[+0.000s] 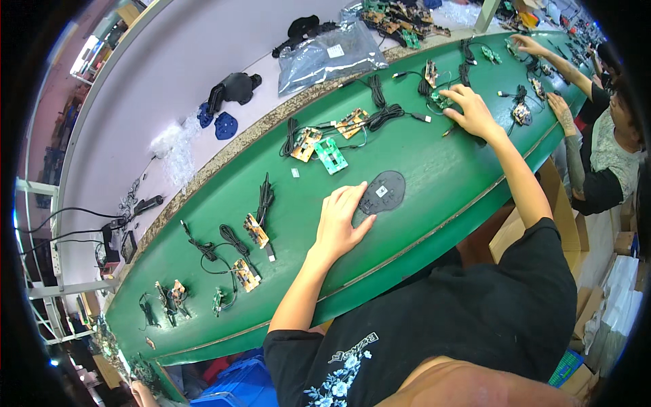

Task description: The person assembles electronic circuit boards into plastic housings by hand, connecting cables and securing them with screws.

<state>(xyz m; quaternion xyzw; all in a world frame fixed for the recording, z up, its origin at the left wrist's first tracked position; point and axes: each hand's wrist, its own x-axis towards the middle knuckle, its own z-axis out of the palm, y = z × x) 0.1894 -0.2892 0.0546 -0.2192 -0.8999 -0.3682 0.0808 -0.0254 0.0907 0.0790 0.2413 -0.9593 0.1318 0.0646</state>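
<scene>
My left hand point(341, 220) rests at the left edge of a dark grey, rounded flat plate point(388, 190) with a small white label. Its fingers are stretched out and the thumb stands apart, open. Farther right, my right hand point(471, 114) reaches across the green belt point(271, 298), its thumb and fingertips around a small green circuit board point(441, 100). Part of that board is covered by the fingers. A black cable and a brown circuit board point(431, 73) lie just beyond it. Left of these are a green board point(331, 156) and brown boards point(353, 123) with coiled black cables.
More boards with cables point(245, 275) lie along the belt's left side. Beyond the raised edge point(268, 102) are a clear plastic bag point(332, 57), black plastic parts point(237, 88) and a pile of boards. At right, another person's arms point(566, 112) extend over the belt.
</scene>
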